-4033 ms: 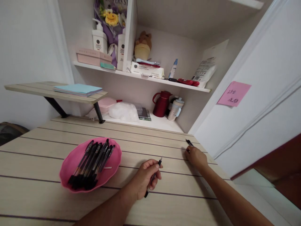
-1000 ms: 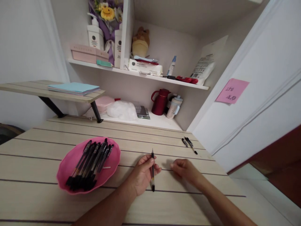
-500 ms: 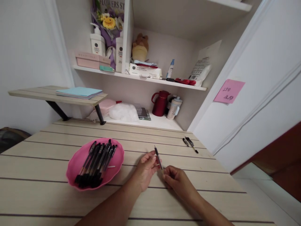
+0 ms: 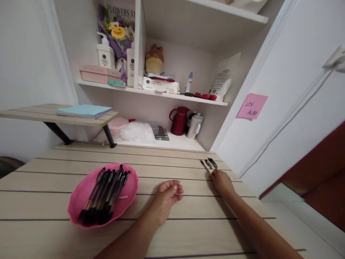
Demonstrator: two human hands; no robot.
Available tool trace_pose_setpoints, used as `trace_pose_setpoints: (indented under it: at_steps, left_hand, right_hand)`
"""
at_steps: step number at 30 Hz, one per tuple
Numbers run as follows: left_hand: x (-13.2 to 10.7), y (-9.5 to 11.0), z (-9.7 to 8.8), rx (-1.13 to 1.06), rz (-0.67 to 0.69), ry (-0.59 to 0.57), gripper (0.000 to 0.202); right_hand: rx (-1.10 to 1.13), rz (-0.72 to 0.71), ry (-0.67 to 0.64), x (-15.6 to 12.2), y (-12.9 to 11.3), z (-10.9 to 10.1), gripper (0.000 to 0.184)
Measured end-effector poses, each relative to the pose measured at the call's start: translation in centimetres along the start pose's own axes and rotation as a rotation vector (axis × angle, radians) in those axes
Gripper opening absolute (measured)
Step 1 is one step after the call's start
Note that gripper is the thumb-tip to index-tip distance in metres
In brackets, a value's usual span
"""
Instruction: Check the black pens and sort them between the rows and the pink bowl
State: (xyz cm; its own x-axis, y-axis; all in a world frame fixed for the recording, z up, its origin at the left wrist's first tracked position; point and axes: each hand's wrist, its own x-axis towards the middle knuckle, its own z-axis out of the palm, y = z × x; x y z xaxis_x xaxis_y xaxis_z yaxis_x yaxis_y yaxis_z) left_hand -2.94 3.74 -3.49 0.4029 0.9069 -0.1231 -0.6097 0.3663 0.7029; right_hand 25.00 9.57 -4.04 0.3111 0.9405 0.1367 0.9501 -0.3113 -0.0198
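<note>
Presently right hand (image 4: 221,182) pinches pen (image 4: 205,166); sideways slip could scatter pen pieces (image 4: 212,163) at its eleven o'clock; left hand (image 4: 167,199) loose, seemingly empty.

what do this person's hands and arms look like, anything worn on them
The left hand and right hand are ungloved; the left forearm and right forearm are bare, with no sleeve, watch or bracelet in view. No ring shows either, though some fingers are partly hidden.
</note>
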Motion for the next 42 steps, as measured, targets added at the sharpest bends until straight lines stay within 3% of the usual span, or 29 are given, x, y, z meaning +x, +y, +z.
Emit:
trace_pose_setpoints:
  at_steps: [24, 29, 32, 37, 42]
  left_hand:
    - [0.1, 0.1, 0.0, 0.009, -0.033, -0.005, 0.028]
    - [0.2, 0.2, 0.0, 0.014, -0.027, -0.015, 0.028]
    - [0.2, 0.3, 0.0, 0.027, -0.022, -0.027, 0.029]
    - [-0.3, 0.2, 0.3, 0.130, 0.018, -0.058, 0.029]
    - [-1.2, 0.4, 1.9, 0.370, 0.087, 0.005, 0.024]
  right_hand:
    - [0.022, 0.089, 0.018, 1.2, -0.1, 0.2, 0.032]
    - [0.062, 0.076, 0.033, -1.5, -0.4, -1.0, 0.027]
    - [0.088, -0.005, 0.014, -4.3, -1.4, -1.9, 0.025]
    - [0.160, -0.204, -0.017, -9.4, -4.8, -3.0, 0.024]
    - [0.274, -0.342, -0.025, -13.5, -8.8, -4.1, 0.024]
